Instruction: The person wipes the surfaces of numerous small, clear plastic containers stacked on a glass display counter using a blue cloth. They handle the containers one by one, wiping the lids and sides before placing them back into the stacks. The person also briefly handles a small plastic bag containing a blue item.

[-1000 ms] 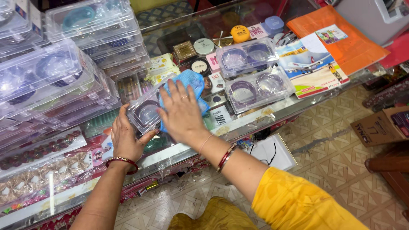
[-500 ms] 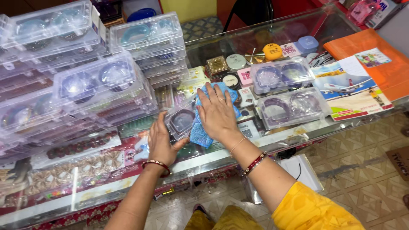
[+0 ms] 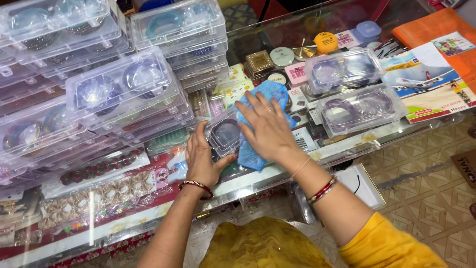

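Centrally, clear box [image 3: 224, 135] lay on glass counter [image 3: 347, 146], partly under blue cloth [image 3: 258, 124]. Left hand [image 3: 201, 159] clasped box's near end, fingers curled around it. Right hand [image 3: 267, 126] pressed flat and spread on cloth. Stacked boxes [image 3: 124, 89] stood left; two bangle boxes [image 3: 354, 89] lay right.

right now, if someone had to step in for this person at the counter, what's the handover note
Left hand: steadies a small clear plastic bangle box by its near-left edge on the glass counter.
Right hand: flat, fingers spread, pressing a blue cloth down over the right part of that box.
Nearby: two clear bangle boxes lie to the right, beside an orange notebook; tall stacks of clear boxes stand to the left.
Done: cloth is on the box, box held steady.
Left: how much of the box is wiped cannot be told; the other boxes are untouched by the hands.
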